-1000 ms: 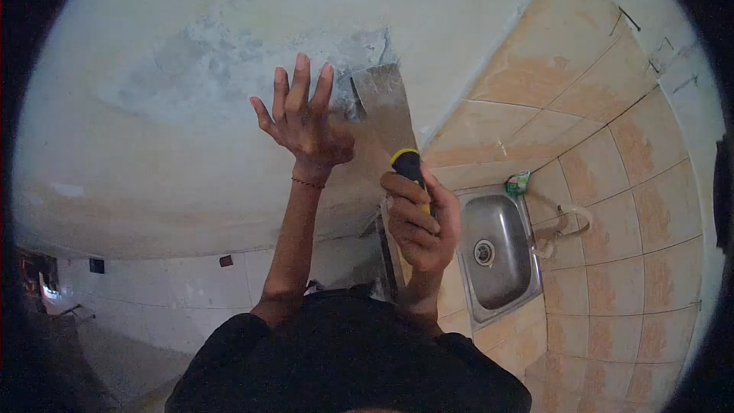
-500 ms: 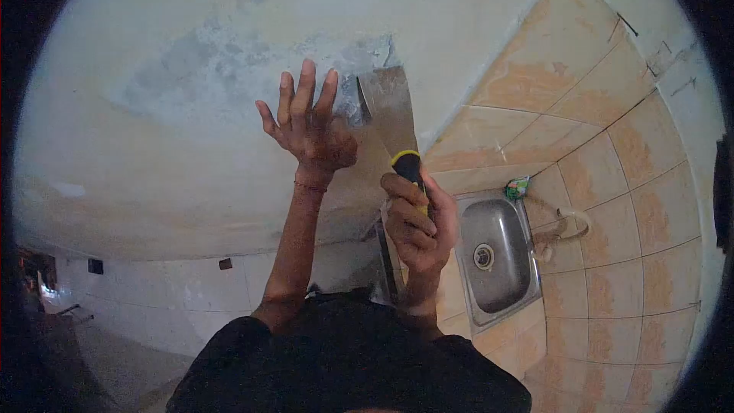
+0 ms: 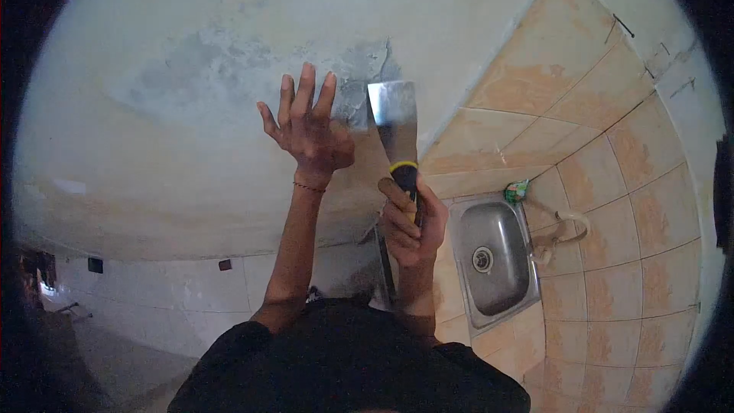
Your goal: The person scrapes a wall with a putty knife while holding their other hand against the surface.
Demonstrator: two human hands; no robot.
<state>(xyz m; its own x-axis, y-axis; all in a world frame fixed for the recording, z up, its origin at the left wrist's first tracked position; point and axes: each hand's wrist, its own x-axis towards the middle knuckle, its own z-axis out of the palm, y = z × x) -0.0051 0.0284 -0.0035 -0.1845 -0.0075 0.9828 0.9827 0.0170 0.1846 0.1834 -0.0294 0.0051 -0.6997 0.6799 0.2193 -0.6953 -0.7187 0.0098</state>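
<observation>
A scraper (image 3: 394, 118) with a wide metal blade and a black-and-yellow handle is held in my right hand (image 3: 409, 222), fingers wrapped round the handle. Its blade points up the wall, its edge just below a crack in the peeling paint. My left hand (image 3: 312, 134) lies with spread fingers over the wall (image 3: 191, 160), to the left of the blade. Around and above the fingertips spreads a grey, flaking patch (image 3: 229, 65) where the pale paint has come away.
At the lower right is a steel sink (image 3: 497, 268) with a tap (image 3: 564, 233) and a green packet (image 3: 516, 190) at its corner. Orange-patterned tiles (image 3: 596, 291) cover the wall on the right. White tiles (image 3: 176, 291) show at the lower left.
My right hand has drawn the scraper slightly down, and the blade now stands straighter and catches the light. More of the grey patch shows above its edge. My left hand has hardly moved.
</observation>
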